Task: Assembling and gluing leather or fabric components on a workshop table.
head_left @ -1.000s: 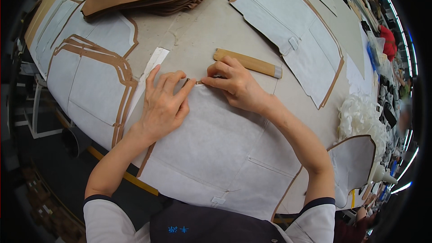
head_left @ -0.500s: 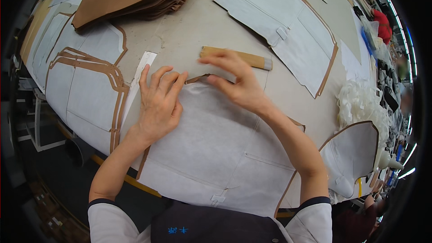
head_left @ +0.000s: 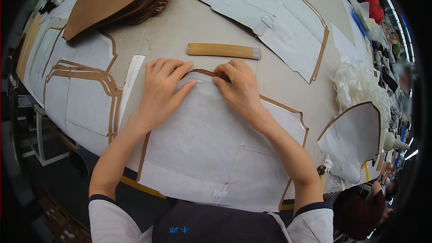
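Note:
A garment-like panel [head_left: 198, 130], white-backed with brown edges, lies on the table in front of me. Its far brown edge is turned up between my hands. My right hand [head_left: 240, 85] pinches that edge between thumb and curled fingers. On the panel's far left corner rests my left hand [head_left: 162, 87], fingers bent over the edge and thumb held apart on the white backing. Just beyond the hands lies a flat tan bar [head_left: 220, 50] with a grey end, touched by neither. What is under the left fingertips is hidden.
A stack of brown sheets [head_left: 112, 0] stands at the far left, above more white-backed panels [head_left: 87, 103]. Another panel [head_left: 279, 22] lies far right. At the right are a curved panel [head_left: 351, 141] and a heap of whitish strips [head_left: 355, 85]. A white strip [head_left: 131, 78] lies left.
My right hand has come down from above the far edge and closed on it. My left hand stays at the edge, its thumb now spread toward the right. The whole view has shifted slightly.

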